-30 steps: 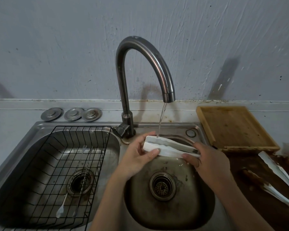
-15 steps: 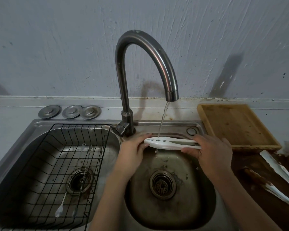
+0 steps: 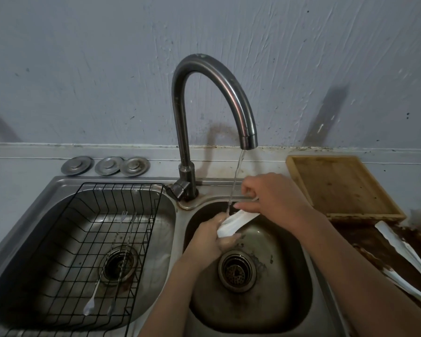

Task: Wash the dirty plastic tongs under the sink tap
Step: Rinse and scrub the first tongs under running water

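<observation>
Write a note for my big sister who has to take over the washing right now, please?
Left hand: grips the lower end of the white tongs.
Right hand: holds the upper end, so the tongs slant over the right basin.
Tap is running; the stream lands on the tongs near the left hand.
Done: rinsing is under way.
Left: finish these, then the dirty tongs lying on the stained counter to the right. Turn the tap off after.

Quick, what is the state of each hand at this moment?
Left hand: grips the lower end of the white plastic tongs under the running water.
Right hand: holds the upper end of the same tongs.
</observation>
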`<state>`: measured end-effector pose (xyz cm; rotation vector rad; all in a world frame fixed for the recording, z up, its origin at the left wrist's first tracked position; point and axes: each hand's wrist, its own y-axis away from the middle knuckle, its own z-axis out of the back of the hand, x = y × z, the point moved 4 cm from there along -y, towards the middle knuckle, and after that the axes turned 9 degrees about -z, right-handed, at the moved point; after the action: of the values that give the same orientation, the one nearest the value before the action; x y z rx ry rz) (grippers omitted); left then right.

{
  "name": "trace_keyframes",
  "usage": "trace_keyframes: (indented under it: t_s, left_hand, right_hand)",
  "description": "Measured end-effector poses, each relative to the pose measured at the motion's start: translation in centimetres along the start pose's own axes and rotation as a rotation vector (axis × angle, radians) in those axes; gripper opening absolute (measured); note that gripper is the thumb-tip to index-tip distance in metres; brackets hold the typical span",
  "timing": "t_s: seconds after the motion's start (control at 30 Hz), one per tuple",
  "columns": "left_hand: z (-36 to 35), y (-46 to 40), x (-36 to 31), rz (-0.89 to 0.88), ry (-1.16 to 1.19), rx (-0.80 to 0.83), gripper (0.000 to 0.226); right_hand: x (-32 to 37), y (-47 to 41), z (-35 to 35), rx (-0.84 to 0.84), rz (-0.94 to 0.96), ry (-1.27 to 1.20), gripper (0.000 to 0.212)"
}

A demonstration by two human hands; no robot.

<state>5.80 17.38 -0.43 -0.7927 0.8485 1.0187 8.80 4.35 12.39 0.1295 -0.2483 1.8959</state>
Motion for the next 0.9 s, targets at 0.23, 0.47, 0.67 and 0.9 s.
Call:
trace_keyframes:
  t_s: [0.23,0.47,0.67,0.9]
  left_hand:
    - [-0.2,0.8,0.7,0.058,0.207,-0.069,0.071]
    - [-0.1,0.5,-0.6,0.312,0.437,-0.041,0.065]
    - [0.8,0.3,-0.1,0.440,0.349,-0.076,0.064]
    - [2.5,0.4,-1.3,0.401,0.173,0.086,0.056]
  right_hand:
    - [1.5,-0.8,0.1,-0.238,-0.046,-0.508,0.023]
    - [1.5,-1.5,0.1,-0.226,-0.006,-0.622,0.017]
    - [2.0,-1.1,0.1,-0.336,0.304,0.036,0.029]
    - [2.4,0.8,-5.7,-0.031,0.601,0.587,0.058]
